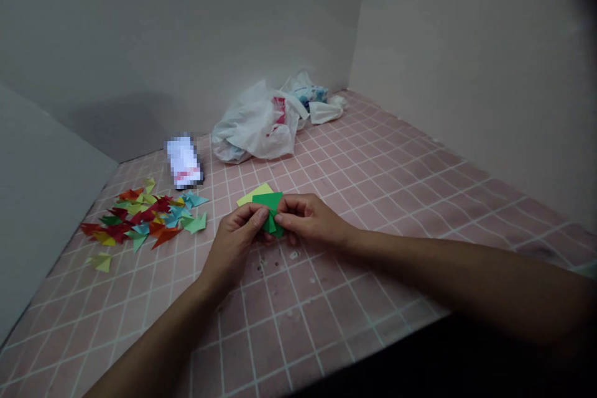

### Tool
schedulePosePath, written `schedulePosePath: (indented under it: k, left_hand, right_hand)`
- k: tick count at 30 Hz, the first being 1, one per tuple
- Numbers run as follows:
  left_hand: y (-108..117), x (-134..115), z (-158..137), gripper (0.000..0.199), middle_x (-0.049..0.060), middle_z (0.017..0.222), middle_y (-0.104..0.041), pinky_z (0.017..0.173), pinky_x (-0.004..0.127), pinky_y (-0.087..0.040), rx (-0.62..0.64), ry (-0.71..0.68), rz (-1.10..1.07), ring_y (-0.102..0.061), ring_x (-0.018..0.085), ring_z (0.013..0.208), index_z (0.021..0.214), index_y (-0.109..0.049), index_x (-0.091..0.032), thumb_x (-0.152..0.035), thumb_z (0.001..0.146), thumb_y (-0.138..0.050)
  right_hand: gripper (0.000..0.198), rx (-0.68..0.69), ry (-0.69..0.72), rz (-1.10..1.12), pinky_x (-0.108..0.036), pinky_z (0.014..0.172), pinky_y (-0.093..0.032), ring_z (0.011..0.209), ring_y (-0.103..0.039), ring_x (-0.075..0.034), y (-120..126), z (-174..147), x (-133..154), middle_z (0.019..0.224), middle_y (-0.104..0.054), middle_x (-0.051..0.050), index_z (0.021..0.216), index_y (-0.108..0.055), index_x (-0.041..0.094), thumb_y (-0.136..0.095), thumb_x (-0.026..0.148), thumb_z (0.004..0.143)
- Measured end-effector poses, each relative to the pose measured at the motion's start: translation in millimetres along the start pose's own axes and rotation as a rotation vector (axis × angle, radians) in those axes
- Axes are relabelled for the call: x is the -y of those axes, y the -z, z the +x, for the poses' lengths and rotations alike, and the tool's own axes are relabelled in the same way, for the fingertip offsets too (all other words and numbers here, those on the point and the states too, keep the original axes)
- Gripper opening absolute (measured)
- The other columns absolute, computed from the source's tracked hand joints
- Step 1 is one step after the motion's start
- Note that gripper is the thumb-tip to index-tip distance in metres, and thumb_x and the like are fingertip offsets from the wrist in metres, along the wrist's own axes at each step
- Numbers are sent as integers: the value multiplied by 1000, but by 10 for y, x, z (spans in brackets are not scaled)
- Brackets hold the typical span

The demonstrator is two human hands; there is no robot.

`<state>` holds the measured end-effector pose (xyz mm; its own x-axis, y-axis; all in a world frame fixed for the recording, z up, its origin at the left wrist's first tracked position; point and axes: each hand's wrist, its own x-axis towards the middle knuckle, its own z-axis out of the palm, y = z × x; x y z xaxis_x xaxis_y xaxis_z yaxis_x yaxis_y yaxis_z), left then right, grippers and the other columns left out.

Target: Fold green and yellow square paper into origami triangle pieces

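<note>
A partly folded sheet of green origami paper (268, 201) is held up between my two hands. The thumb and fingers of my left hand (242, 225) pinch its left edge. On its other side my right hand (308, 217) grips it the same way, thumb in front. Small folds show at the lower middle of the green paper, partly covered by the thumbs. Just behind it, yellow paper (249, 194) lies on the table. Off to the left is a loose pile of small folded paper pieces (149, 214) in red, orange, yellow, blue and green.
A phone (184, 161) with a blurred-out screen is behind the pile. White plastic bags (261, 121) lie crumpled at the back, against the wall. A pink checked cloth (336, 317) covers the table, whose front edge runs along the lower right. Grey walls enclose the far sides.
</note>
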<state>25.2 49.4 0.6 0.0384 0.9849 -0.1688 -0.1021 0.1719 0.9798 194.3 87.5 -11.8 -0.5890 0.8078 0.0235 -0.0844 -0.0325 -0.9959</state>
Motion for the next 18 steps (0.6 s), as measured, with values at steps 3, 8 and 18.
schedulePosePath:
  k: [3, 8, 18]
  left_hand:
    - [-3, -6, -6, 24, -2, 68, -64, 60, 21, -49, -2, -1, 1, -57, 9, 58, 76, -70, -16, -38, 78, -78]
    - [-10, -13, -12, 22, -1, 67, -64, 59, 20, -46, -8, -26, 29, -56, 9, 59, 74, -71, -16, -36, 77, -79]
    - [16, 21, 1, 15, -1, 70, -64, 61, 22, -43, 16, -58, 25, -54, 11, 63, 76, -73, -18, -32, 78, -77]
  right_hand:
    - [21, -15, 12, -35, -23, 46, -38, 47, -50, -9, 1, -8, 2, 58, -53, 4, 68, -49, 19, -59, 31, 82]
    - [22, -51, 55, -117, -24, 49, -35, 52, -48, -9, 0, -21, 11, 61, -53, 3, 66, -50, 19, -57, 29, 83]
    - [22, -98, 68, -141, -25, 54, -33, 58, -45, -11, -34, -55, 51, 63, -52, 2, 66, -52, 19, -57, 27, 86]
